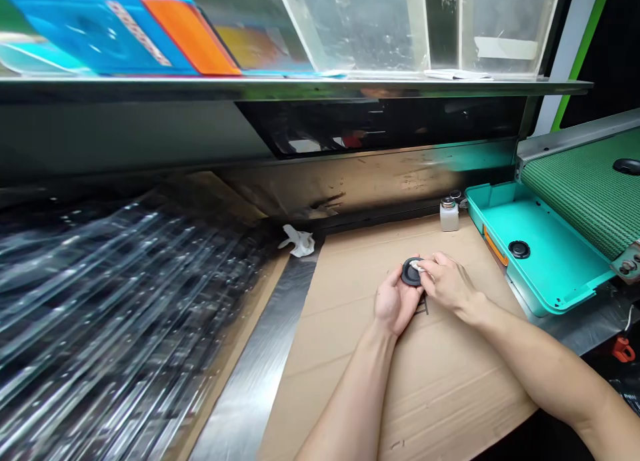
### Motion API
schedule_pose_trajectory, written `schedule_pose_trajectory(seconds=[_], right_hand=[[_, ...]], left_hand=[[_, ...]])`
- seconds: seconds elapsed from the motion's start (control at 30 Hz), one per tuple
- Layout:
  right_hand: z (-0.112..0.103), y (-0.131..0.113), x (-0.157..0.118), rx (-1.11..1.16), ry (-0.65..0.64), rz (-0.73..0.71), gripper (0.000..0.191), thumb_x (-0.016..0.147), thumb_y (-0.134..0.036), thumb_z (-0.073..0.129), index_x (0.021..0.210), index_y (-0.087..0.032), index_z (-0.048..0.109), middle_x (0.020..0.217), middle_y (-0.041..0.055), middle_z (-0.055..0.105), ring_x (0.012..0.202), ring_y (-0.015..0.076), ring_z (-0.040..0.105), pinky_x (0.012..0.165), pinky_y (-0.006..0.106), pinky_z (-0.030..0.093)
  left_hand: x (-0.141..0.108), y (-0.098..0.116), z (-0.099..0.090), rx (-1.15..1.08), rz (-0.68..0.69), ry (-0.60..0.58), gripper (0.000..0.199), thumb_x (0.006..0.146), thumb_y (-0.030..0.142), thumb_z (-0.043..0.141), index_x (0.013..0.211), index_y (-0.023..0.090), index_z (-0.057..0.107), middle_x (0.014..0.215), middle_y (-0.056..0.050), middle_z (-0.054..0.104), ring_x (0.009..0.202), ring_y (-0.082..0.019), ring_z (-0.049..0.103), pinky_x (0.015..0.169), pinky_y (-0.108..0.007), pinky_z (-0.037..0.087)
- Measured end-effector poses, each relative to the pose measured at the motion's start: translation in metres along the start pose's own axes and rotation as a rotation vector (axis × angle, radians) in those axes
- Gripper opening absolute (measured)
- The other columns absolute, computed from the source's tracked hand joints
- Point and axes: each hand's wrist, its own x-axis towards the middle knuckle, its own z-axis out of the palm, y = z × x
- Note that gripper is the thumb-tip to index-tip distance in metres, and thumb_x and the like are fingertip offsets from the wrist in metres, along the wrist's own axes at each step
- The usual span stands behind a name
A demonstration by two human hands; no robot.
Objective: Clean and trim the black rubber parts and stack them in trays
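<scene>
My left hand [395,304] is closed round the edge of a round black plastic part [409,274], holding it above the cardboard sheet [345,328]. A small white wipe [416,266] is pinched in the fingers of my right hand [450,284] and presses on the face of the black part. A similar round black part [519,249] lies in the turquoise tray [547,308] to the right. Behind my hands stands a small bottle [449,216] with a metal top. The underside of the held part is hidden by my left palm.
Clear plastic blister trays [110,314] fill the left side. A crumpled white wipe [299,241] lies at the cardboard's far left corner. A green conveyor belt [585,181] carries a black part [627,166] at the right. Overhead, a metal shelf [320,89] crosses the workspace.
</scene>
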Motion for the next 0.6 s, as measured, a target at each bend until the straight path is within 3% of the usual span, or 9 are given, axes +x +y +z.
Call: schedule_pose_trajectory(seconds=[0.13,0.3,0.4,0.47,0.6], right_hand=[[0.007,-0.005,0.0,-0.021,0.004,-0.028,0.025,0.099,-0.024,0.05,0.113,-0.023,0.071,0.105,0.0073,0.065,0.093,0.0192,0.06,0.079,0.028,0.045],[0.0,0.002,0.002,-0.003,-0.176,-0.087,0.01,0.089,-0.02,0.062,0.087,-0.02,0.072,0.093,0.006,0.07,0.087,0.0192,0.061,0.077,0.028,0.044],[-0.004,0.008,0.004,-0.058,-0.082,0.045,0.015,0.093,-0.02,0.057,0.095,-0.018,0.071,0.1,0.0086,0.069,0.086,0.019,0.061,0.076,0.028,0.043],[-0.005,0.009,0.005,-0.046,-0.039,0.041,0.017,0.096,-0.02,0.053,0.098,-0.018,0.07,0.099,0.0081,0.069,0.086,0.018,0.061,0.077,0.027,0.043],[-0.006,0.01,0.006,0.014,-0.16,-0.075,0.012,0.092,-0.022,0.058,0.087,-0.02,0.069,0.087,0.0036,0.068,0.082,0.0175,0.06,0.078,0.027,0.044]], left_hand=[[-0.004,-0.007,0.003,0.043,0.014,-0.018,0.036,0.103,0.024,0.037,0.116,0.009,0.067,0.112,-0.014,0.073,0.118,-0.023,0.065,0.108,-0.037,0.049],[-0.003,-0.005,-0.002,0.075,0.013,-0.003,0.036,0.103,0.028,0.038,0.111,0.01,0.068,0.109,-0.015,0.073,0.115,-0.024,0.066,0.107,-0.042,0.05],[0.0,-0.01,-0.004,0.099,0.042,-0.029,0.033,0.102,0.026,0.041,0.104,0.01,0.07,0.109,-0.015,0.074,0.112,-0.024,0.067,0.103,-0.042,0.053],[0.002,-0.014,-0.004,0.095,0.045,-0.026,0.032,0.102,0.025,0.043,0.1,0.011,0.071,0.106,-0.013,0.074,0.108,-0.023,0.068,0.101,-0.041,0.054],[0.002,-0.015,-0.003,0.094,0.013,0.011,0.036,0.102,0.024,0.039,0.098,0.01,0.072,0.103,-0.014,0.075,0.106,-0.022,0.069,0.099,-0.038,0.054]])
